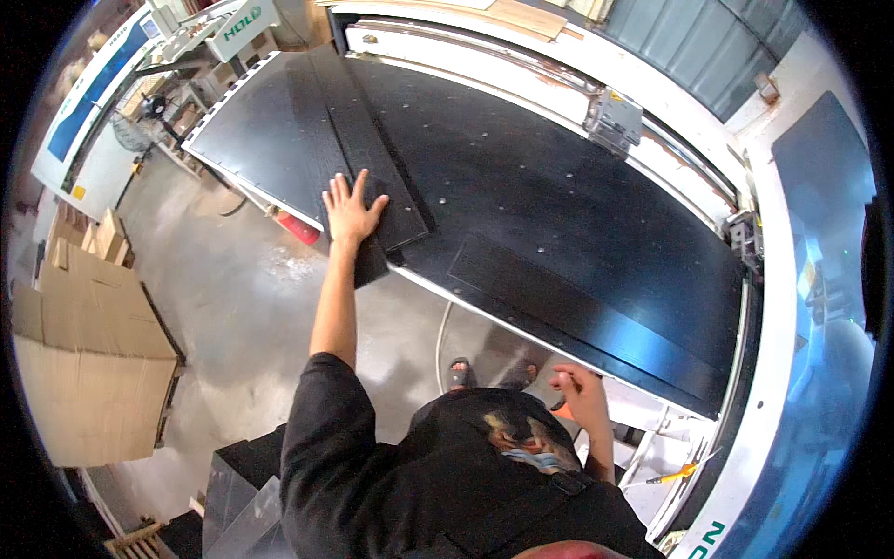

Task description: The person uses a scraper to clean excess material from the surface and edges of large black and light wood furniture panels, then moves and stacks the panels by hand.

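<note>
Left on the desk (521,154), the left hand (352,214), fingers spread, seemingly steadies a black strip panel (399,207); repositioning calls for even pressure; the right hand's (583,396) grip is unclear.

Green capital letters (242,23) stand on a white machine (110,168), upper left; other green letters (706,540) mark the white frame (748,475), lower right.

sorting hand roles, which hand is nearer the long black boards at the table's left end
Left. The left hand is spread on the black boards; the right hand is well to their right, by the near edge of the table.
</note>
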Demonstrator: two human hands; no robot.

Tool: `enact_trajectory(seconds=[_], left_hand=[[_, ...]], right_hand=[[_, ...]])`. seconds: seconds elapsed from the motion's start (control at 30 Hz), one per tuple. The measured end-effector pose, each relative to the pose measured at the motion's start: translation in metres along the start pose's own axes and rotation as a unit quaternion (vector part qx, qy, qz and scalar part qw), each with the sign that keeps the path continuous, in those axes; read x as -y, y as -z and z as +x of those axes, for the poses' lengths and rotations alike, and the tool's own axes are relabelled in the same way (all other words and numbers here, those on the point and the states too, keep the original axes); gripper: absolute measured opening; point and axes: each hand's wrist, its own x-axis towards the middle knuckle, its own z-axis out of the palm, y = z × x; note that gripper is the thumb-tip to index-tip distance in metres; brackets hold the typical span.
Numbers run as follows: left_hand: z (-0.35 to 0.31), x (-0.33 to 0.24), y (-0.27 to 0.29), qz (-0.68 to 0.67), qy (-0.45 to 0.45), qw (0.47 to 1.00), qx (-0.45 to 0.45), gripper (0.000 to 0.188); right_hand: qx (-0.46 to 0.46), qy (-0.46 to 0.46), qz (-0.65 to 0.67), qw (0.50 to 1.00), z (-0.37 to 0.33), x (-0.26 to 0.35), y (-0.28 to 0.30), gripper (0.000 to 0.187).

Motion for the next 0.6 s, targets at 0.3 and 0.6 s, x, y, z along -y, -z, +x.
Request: enact_trajectory(seconds=[0.3,0.6], left_hand=[[0.052,-0.015,-0.011,0.034,-0.05,0.998,-0.026,0.071],[0.08,0.063,-0.066,-0.001,-0.136,0.987,-0.086,0.064]], right_hand=[[-0.004,0.014,-0.185,0.983,-0.022,-0.021,0.013,0.036],[-0.099,-0.108,-0.165,0.975,-0.068,-0.028,0.056,0.033]])
